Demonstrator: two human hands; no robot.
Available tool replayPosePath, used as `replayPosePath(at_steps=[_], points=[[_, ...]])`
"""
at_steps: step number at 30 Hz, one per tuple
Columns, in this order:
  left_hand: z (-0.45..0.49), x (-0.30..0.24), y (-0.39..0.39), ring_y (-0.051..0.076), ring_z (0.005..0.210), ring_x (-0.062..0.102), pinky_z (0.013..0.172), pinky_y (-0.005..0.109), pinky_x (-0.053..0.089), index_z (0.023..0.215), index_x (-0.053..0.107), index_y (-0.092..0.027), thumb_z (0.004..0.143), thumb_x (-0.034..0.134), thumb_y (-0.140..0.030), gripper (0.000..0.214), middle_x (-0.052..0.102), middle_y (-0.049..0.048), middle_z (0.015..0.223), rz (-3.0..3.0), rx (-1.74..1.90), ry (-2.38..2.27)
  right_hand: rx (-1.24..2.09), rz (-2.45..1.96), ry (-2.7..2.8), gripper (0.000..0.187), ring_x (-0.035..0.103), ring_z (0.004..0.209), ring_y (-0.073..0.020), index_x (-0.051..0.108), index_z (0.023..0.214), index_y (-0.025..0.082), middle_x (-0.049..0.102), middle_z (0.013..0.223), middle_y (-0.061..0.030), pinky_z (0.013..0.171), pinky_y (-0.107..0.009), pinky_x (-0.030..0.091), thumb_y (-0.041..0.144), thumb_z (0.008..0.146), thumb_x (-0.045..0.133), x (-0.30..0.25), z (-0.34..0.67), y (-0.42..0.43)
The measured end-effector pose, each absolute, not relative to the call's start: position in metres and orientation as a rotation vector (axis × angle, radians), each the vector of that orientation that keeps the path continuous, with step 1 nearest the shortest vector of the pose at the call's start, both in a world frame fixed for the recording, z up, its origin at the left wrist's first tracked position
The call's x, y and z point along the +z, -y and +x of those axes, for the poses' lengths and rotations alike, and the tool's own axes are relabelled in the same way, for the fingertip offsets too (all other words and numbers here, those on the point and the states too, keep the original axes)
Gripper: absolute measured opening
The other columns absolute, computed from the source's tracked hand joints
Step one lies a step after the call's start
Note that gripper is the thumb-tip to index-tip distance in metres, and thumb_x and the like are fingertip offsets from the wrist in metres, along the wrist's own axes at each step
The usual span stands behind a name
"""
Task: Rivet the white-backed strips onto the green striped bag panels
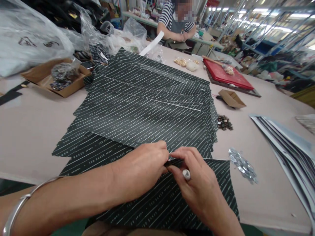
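A fanned stack of dark green printed card sheets (145, 108) with white diagonal lines covers the middle of the table. The nearest sheet (172, 203) lies at the front edge under my hands. My left hand (142, 168) is closed in a pinch on this sheet's folded top edge. My right hand (197, 183) pinches the same edge from the right, fingertips meeting the left hand's. It wears a ring. A silver bangle (17, 206) circles my left wrist.
A heap of small silver metal pieces (242, 165) and a darker heap (223, 122) lie right of the stack. Grey sheets (287, 147) fan out at far right. A red tray (227, 77), cardboard boxes (46, 78) and plastic bags sit behind. A person in stripes (176, 24) works opposite.
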State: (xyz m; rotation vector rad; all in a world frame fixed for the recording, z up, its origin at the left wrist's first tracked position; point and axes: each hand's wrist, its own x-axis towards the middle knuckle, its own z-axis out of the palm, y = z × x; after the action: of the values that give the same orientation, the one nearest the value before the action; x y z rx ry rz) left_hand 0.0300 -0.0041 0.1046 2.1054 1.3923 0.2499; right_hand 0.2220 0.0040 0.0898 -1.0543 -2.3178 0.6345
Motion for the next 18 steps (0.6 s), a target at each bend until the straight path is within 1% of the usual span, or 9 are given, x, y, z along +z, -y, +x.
replayPosePath(at_steps=[2,3,5,7,8,11,13,15,18], points=[[0.032,0.099,0.011,0.013,0.078,0.057,0.067,0.025,0.045,0.093,0.063,-0.016,0.095,0.049,-0.009,0.016,0.058,0.0011,0.089,2.214,0.302,-1.367,0.592,-1.023,2.339,0.023,0.068,0.092,-0.0170,0.061,0.114,0.016,0.067,0.112,-0.0099,0.076,-0.027,0.055,0.012,0.092,0.057,0.086,0.225,-0.004],[0.033,0.097,0.014,0.013,0.076,0.057,0.066,0.024,0.045,0.094,0.063,-0.016,0.095,0.044,-0.006,0.021,0.058,0.0014,0.089,2.248,0.323,-1.357,0.591,-1.014,2.365,0.023,0.069,0.091,-0.0171,0.060,0.115,0.016,0.068,0.111,-0.0096,0.075,-0.027,0.055,0.013,0.092,0.057,0.085,0.226,-0.004],[0.034,0.096,0.019,0.012,0.074,0.055,0.064,0.023,0.046,0.093,0.061,-0.015,0.094,0.037,-0.002,0.028,0.057,0.0017,0.089,2.276,0.332,-1.348,0.588,-1.008,2.405,0.018,0.070,0.081,-0.0162,0.062,0.111,0.018,0.071,0.098,-0.0052,0.069,-0.027,0.054,0.013,0.094,0.056,0.081,0.228,-0.002],[0.035,0.097,0.022,0.013,0.073,0.055,0.063,0.024,0.047,0.092,0.061,-0.015,0.093,0.037,0.000,0.028,0.057,0.0019,0.089,2.302,0.334,-1.351,0.552,-1.002,2.400,0.013,0.069,0.070,-0.0146,0.064,0.104,0.018,0.069,0.085,-0.0016,0.063,-0.026,0.052,0.014,0.096,0.055,0.078,0.229,0.000],[0.035,0.098,0.023,0.014,0.075,0.056,0.065,0.025,0.047,0.094,0.061,-0.015,0.093,0.039,0.001,0.027,0.058,0.0019,0.091,2.317,0.335,-1.353,0.522,-0.989,2.383,0.012,0.068,0.069,-0.0141,0.064,0.103,0.018,0.069,0.083,-0.0015,0.062,-0.026,0.052,0.014,0.097,0.054,0.077,0.229,0.002],[0.034,0.097,0.025,0.017,0.080,0.057,0.068,0.029,0.048,0.096,0.061,-0.016,0.092,0.052,-0.001,0.018,0.059,0.0011,0.091,2.380,0.354,-1.363,0.442,-0.933,2.324,0.013,0.069,0.073,-0.0136,0.063,0.105,0.015,0.071,0.087,-0.0038,0.066,-0.024,0.053,0.011,0.097,0.053,0.073,0.228,0.006],[0.031,0.094,0.027,0.018,0.077,0.055,0.065,0.030,0.045,0.093,0.060,-0.017,0.093,0.058,-0.005,0.012,0.058,-0.0002,0.086,2.421,0.417,-1.355,0.390,-0.906,2.296,0.014,0.069,0.074,-0.0140,0.063,0.103,0.014,0.071,0.087,-0.0054,0.068,-0.024,0.054,0.008,0.096,0.053,0.072,0.226,0.009],[0.027,0.091,0.029,0.017,0.072,0.052,0.061,0.031,0.040,0.092,0.059,-0.018,0.097,0.055,-0.011,0.010,0.056,-0.0012,0.081,2.452,0.521,-1.330,0.332,-0.868,2.283,0.013,0.069,0.071,-0.0146,0.063,0.099,0.013,0.070,0.082,-0.0055,0.066,-0.024,0.054,0.006,0.095,0.053,0.072,0.226,0.011],[0.023,0.090,0.034,0.016,0.069,0.049,0.058,0.030,0.036,0.095,0.059,-0.018,0.104,0.041,-0.018,0.020,0.053,-0.0009,0.079,2.507,0.639,-1.285,0.317,-0.833,2.279,0.012,0.068,0.068,-0.0142,0.063,0.098,0.013,0.070,0.079,-0.0047,0.062,-0.024,0.052,0.008,0.095,0.053,0.075,0.227,0.014]])
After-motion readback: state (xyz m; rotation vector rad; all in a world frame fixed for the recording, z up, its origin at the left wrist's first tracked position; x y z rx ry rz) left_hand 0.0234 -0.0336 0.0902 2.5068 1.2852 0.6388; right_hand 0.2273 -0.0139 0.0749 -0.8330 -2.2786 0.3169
